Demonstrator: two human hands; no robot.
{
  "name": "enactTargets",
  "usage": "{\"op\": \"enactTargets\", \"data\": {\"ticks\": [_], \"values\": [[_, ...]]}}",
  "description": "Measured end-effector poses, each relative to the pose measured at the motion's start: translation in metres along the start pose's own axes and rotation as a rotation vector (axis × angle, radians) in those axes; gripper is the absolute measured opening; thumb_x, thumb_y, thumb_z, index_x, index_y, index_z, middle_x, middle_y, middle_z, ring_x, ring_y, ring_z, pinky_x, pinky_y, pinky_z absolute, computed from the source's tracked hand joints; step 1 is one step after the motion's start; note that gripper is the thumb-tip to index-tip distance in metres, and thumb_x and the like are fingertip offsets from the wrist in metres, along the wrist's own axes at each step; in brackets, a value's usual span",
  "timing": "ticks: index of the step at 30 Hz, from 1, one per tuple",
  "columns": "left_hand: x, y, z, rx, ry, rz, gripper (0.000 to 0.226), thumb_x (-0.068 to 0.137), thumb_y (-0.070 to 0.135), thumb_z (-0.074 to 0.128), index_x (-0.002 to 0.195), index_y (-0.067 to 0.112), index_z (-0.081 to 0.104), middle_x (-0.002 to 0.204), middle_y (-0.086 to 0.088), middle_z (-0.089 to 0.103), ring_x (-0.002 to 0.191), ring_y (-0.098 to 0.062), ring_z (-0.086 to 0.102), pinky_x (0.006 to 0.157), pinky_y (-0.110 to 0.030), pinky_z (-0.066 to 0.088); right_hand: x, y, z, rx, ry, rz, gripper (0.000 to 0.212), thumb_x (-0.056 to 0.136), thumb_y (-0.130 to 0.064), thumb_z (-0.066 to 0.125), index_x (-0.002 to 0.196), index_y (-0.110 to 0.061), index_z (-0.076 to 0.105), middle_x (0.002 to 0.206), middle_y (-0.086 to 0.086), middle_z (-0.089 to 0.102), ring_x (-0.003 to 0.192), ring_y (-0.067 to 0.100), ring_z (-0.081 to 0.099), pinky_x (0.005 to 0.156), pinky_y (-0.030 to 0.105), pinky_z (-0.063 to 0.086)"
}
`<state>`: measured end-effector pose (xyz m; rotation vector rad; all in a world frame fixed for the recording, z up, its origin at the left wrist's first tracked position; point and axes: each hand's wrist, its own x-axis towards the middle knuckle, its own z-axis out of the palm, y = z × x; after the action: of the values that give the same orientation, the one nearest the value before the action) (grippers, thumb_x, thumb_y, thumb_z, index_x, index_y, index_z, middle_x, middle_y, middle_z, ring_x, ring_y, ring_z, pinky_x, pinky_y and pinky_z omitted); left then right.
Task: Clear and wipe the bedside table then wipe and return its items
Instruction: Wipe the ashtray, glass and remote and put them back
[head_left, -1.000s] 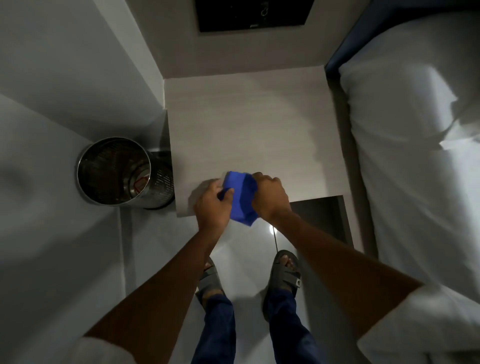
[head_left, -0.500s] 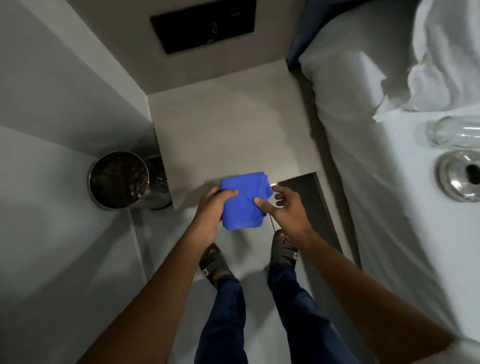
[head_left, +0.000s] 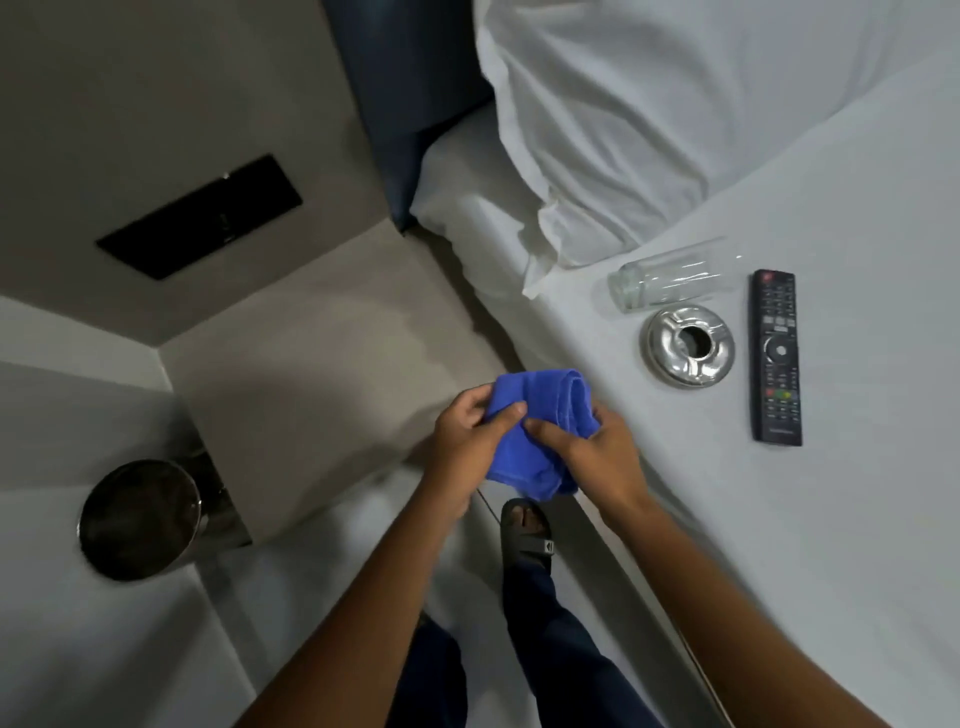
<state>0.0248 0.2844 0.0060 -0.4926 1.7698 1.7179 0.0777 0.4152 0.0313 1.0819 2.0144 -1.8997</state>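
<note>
Both hands had come off the bedside table (head_left: 332, 364). A second earlier they were bunching the blue cloth (head_left: 535, 431) right at the table's front edge; now the cloth was lifted clear, held between table and bed (head_left: 779, 519). The view had swung right too, so the bed surface was in sight.

Left hand (head_left: 467, 441): closed on the cloth's left side, thumb over the top. Right hand (head_left: 597, 452): closed on the right side, thumb pressed into the fold. Cloth looked folded or rolled into a thick pad, and they seemed to be refolding it to a fresh face.

Tabletop bare, nothing on it. A faint sheen near the far corner, possibly damp streaks; too dim to be sure.

Items parked on the bed sheet: glass bottle (head_left: 670, 280) lying on its side just below the pillow (head_left: 649, 130), steel ashtray (head_left: 688, 345) just beside it, remote control (head_left: 775, 358) to the right of the ashtray. All three apart from the hands, untouched.

Steel bin (head_left: 140, 519) on the floor left of the table, not involved.

My read: table wipe finished, switching to the item phase. Next would be picking one item, probably the ashtray as nearest, wiping it, returning it. The bottle could roll on the soft sheet if nudged.
</note>
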Motion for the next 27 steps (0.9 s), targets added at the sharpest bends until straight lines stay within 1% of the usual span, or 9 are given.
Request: {"op": "enactTargets", "data": {"ticks": [5,8,10,14,16,20,22,25,27], "values": [[0.022,0.022,0.085,0.205,0.006,0.137,0.036,0.089,0.026,0.067,0.122,0.016,0.061,0.101,0.002,0.069,0.088,-0.010,0.065,0.073,-0.010,0.050,0.002,-0.026,-0.066,-0.090,0.349,-0.123,0.024,0.078,-0.021,0.067,0.098,-0.020,0.054,0.082,-0.005,0.063,0.075,0.020,0.061,0.067,0.034,0.050],[0.029,0.034,0.132,0.410,-0.020,0.200,0.037,0.090,0.025,0.063,0.127,0.017,0.058,0.115,0.000,0.067,0.099,-0.016,0.065,0.090,-0.029,0.052,0.006,-0.039,-0.118,-0.235,0.517,-0.363,0.034,0.081,-0.012,0.061,0.111,-0.018,0.048,0.090,-0.001,0.062,0.072,0.018,0.056,0.065,0.030,0.044],[0.033,0.036,0.156,0.501,-0.042,0.204,0.042,0.092,0.023,0.059,0.133,0.017,0.052,0.130,-0.002,0.061,0.112,-0.019,0.061,0.096,-0.032,0.048,0.020,-0.035,-0.145,-0.453,0.549,-0.507,0.045,0.084,-0.008,0.059,0.128,-0.015,0.050,0.113,0.004,0.065,0.091,0.022,0.061,0.079,0.030,0.046],[0.040,0.039,0.188,0.505,0.000,0.177,0.036,0.097,0.025,0.049,0.130,0.010,0.053,0.129,-0.009,0.061,0.116,-0.027,0.059,0.096,-0.035,0.046,0.063,-0.002,-0.170,-0.990,0.409,-0.498,0.066,0.076,-0.005,0.059,0.140,-0.013,0.048,0.148,0.019,0.044,0.138,0.037,0.039,0.108,0.056,0.030],[0.043,0.041,0.195,0.413,0.020,0.129,0.029,0.097,0.027,0.051,0.116,0.007,0.059,0.115,-0.011,0.066,0.105,-0.027,0.062,0.087,-0.032,0.046,0.069,0.009,-0.167,-0.921,0.266,-0.428,0.071,0.078,0.003,0.064,0.144,-0.013,0.043,0.148,0.018,0.045,0.136,0.039,0.042,0.109,0.055,0.034],[0.046,0.035,0.189,0.203,-0.089,0.013,0.024,0.086,0.041,0.062,0.087,0.018,0.070,0.087,0.000,0.072,0.083,-0.019,0.068,0.079,-0.037,0.058,0.062,0.008,-0.164,-0.695,0.254,-0.355,0.065,0.084,0.001,0.058,0.146,-0.009,0.040,0.119,0.012,0.066,0.097,0.029,0.064,0.079,0.029,0.045],[0.043,0.026,0.173,0.124,-0.127,-0.044,0.025,0.082,0.044,0.066,0.097,0.025,0.072,0.100,-0.001,0.075,0.094,-0.019,0.071,0.087,-0.044,0.058,0.055,0.008,-0.159,-0.639,0.202,-0.356,0.061,0.086,-0.008,0.052,0.145,-0.016,0.042,0.125,0.003,0.065,0.106,0.022,0.063,0.084,0.031,0.050],[0.033,0.016,0.132,0.002,-0.154,-0.094,0.028,0.090,0.030,0.066,0.116,0.020,0.067,0.110,-0.004,0.074,0.094,-0.014,0.070,0.084,-0.035,0.058,0.047,0.003,-0.135,-0.583,0.130,-0.362,0.060,0.086,-0.018,0.050,0.145,-0.025,0.041,0.143,-0.007,0.053,0.129,0.013,0.050,0.104,0.029,0.043],[0.029,0.008,0.101,-0.059,-0.160,-0.107,0.025,0.093,0.024,0.061,0.118,0.020,0.066,0.106,0.000,0.075,0.094,-0.013,0.070,0.076,-0.027,0.057,0.043,-0.005,-0.108,-0.604,0.087,-0.437,0.061,0.084,-0.022,0.051,0.145,-0.019,0.043,0.149,0.000,0.047,0.137,0.016,0.043,0.109,0.028,0.035]]}}
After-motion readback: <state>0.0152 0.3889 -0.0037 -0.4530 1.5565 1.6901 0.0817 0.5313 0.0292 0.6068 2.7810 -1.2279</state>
